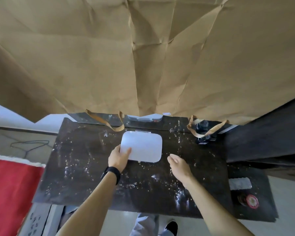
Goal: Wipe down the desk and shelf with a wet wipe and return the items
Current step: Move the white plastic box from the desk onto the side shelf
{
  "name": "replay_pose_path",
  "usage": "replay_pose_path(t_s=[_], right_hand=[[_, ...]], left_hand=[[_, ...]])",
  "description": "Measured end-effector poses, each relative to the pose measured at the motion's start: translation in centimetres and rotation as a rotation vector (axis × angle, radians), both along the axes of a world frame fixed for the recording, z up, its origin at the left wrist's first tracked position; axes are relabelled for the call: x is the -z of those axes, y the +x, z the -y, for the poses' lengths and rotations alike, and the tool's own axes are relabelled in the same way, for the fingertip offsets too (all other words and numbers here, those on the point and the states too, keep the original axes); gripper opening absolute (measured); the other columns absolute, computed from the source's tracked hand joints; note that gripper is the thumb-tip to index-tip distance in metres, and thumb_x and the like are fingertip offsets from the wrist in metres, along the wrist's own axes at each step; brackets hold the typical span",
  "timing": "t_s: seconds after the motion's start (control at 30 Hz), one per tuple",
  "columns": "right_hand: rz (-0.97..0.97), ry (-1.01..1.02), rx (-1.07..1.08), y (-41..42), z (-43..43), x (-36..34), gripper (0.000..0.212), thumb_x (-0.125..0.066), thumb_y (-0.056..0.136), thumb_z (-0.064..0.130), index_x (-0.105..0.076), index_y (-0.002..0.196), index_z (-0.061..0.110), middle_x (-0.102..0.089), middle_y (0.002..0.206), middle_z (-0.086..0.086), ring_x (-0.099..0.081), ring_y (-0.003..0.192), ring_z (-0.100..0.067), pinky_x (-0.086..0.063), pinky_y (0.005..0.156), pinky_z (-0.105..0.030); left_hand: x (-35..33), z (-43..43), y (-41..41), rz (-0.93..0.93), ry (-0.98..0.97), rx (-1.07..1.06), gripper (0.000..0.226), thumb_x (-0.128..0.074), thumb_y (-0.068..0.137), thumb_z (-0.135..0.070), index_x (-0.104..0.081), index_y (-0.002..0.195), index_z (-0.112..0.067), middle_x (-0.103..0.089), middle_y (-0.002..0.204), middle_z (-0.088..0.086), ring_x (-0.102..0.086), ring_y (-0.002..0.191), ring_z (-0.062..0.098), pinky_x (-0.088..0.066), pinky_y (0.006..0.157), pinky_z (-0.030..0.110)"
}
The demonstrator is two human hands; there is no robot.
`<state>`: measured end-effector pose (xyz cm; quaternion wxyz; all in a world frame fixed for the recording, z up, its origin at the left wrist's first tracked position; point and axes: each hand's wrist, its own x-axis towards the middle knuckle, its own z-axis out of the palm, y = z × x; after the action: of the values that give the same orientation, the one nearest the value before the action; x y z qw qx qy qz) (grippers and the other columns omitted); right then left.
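**Left hand on white box, right hand free, mid-desk**

- Nearest: one dark shoe (171, 227) and light trouser legs on the floor, below the desk's near edge.
- Desk (85, 167): dark, stone-patterned top, white specks and smears across most of it, densest near-right of centre.
- Near-right corner of the desk: round jar with a red lid (249, 200); just behind it, a flat silvery packet (240, 183). Can't tell what the packet is.
- Left of the desk: red cloth (10, 193) with a pale fringe.
- Left hand (118, 159), black wristband (111, 173) on the wrist: grips the near-left corner of the white box (143, 147), thumb across the lid, fingers tucked under the edge.
- Right hand (178, 165): fingers relaxed and loosely spread, holding nothing. It sits just off the box's near-right corner, not touching it. Can't tell whether it touches the desk.
- White box: rounded rectangle, lid on, centre of the desk toward the back edge. Can't tell whether it sits flat or is lifted slightly.
- Back-right of the desk: small black object (205, 133), blurred.
- Back edge: loose strips of tan tape (109, 122) curling onto the top.
- Farthest: creased brown paper (143, 57) hanging over the whole wall behind the desk.
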<state>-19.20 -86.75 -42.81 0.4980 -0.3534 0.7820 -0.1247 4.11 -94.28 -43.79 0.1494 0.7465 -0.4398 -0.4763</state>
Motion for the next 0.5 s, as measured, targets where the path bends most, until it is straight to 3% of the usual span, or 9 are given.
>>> replay_pose_path(t_s=[0.13,0.3,0.37,0.5], right_hand=[[0.112,0.020,0.008,2.8,1.1,0.2,0.045,-0.041,0.101,0.045,-0.053,0.141,0.028,-0.055,0.144,0.007,-0.055,0.128,-0.018,-0.041,0.111,-0.041],[0.127,0.009,0.139,3.2,0.2,0.0,0.044,-0.046,0.099,0.048,-0.052,0.141,0.032,-0.057,0.142,0.007,-0.055,0.128,-0.019,-0.043,0.110,-0.042],[0.180,0.005,0.187,2.6,-0.5,0.2,0.045,-0.049,0.097,0.050,-0.054,0.139,0.035,-0.057,0.141,0.008,-0.057,0.126,-0.018,-0.046,0.108,-0.046],[0.297,-0.044,0.293,1.2,-2.0,-0.3,0.046,-0.054,0.097,0.048,-0.052,0.141,0.034,-0.055,0.142,0.010,-0.057,0.126,-0.018,-0.046,0.108,-0.043]], left_hand=[[0.1,0.1,0.1,-0.018,-0.012,0.004,0.034,-0.063,0.090,-0.042,-0.063,0.118,-0.023,-0.067,0.103,-0.005,-0.062,0.096,0.021,-0.044,0.079,0.031],[0.2,-1.8,0.2,-0.054,0.013,-0.070,0.045,-0.065,0.090,-0.045,-0.056,0.127,-0.021,-0.064,0.114,-0.002,-0.060,0.100,0.022,-0.048,0.085,0.033],[-0.1,-2.9,-0.4,-0.138,0.013,-0.138,0.043,-0.066,0.089,-0.047,-0.049,0.123,-0.026,-0.064,0.117,-0.002,-0.062,0.102,0.022,-0.049,0.083,0.033],[-1.6,-4.3,-2.4,-0.402,0.025,-0.298,0.049,-0.073,0.085,-0.040,-0.045,0.121,-0.025,-0.067,0.115,0.003,-0.065,0.102,0.020,-0.053,0.091,0.042]])
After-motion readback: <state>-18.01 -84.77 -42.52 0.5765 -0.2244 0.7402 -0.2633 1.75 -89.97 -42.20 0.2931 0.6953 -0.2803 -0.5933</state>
